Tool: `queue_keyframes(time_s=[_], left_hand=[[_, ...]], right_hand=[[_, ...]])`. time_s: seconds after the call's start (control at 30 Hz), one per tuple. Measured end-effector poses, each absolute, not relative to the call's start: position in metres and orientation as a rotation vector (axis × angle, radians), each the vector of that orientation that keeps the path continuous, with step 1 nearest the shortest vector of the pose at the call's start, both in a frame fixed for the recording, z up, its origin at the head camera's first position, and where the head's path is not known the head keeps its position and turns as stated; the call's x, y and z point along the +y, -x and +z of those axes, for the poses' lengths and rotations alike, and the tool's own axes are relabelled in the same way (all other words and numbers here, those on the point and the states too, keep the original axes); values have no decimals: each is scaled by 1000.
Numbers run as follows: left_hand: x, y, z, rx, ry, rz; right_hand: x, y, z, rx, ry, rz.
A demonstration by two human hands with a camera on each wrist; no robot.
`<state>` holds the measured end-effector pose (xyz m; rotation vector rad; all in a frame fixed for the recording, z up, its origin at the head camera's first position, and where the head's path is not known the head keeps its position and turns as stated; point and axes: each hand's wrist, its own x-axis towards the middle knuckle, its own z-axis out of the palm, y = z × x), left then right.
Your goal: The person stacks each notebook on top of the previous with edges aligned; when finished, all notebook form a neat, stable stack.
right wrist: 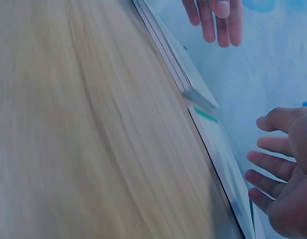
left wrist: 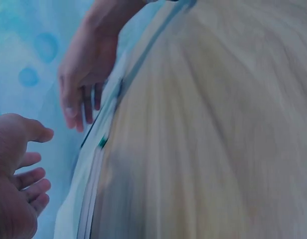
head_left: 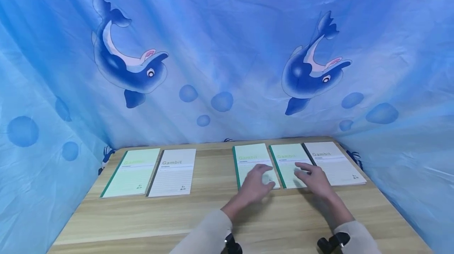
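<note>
Middle notebook: third from the left in the row, face up on the bench, pale green with a green spine, lying below the left hand.
Left hand: grip spread, thumb away from the parted fingers, hovering over the lower part of that cover.
Right hand: grip spread as well, the fingers fanned in the right wrist view, poised over the lower right of the next cover.
Fourth notebook: beneath the right hand, also pale green with a green spine, just beside the middle one.
Fifth notebook: white, dark spine, close against the right side of the fourth.
First notebook and second notebook: side by side at the left, pale green and white, a stretch of wood between them and the middle one.
Covers: each reads "Gambit" near the top.
Sleeves: light-coloured, a black device at each wrist.
Bench: light wood grain.
Curtain: blue, printed with bubbles and two dolphins, behind and along both sides.
</note>
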<state>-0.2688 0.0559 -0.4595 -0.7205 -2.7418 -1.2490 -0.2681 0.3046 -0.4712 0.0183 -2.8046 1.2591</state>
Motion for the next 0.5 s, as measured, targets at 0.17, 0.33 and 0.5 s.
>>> queue_keyframes(time_s=[0.17,0.33,0.5], left_hand=[[88,266,-457,-2864,860,-984],[110,265,-463,-2925,951,-720],[122,261,-476,-2847,1021,-463]], right_hand=[[323,263,-473,-2846,17,1206],[333,260,-479,-2903,45,1216],[337,258,-485,-2909,4,1133]])
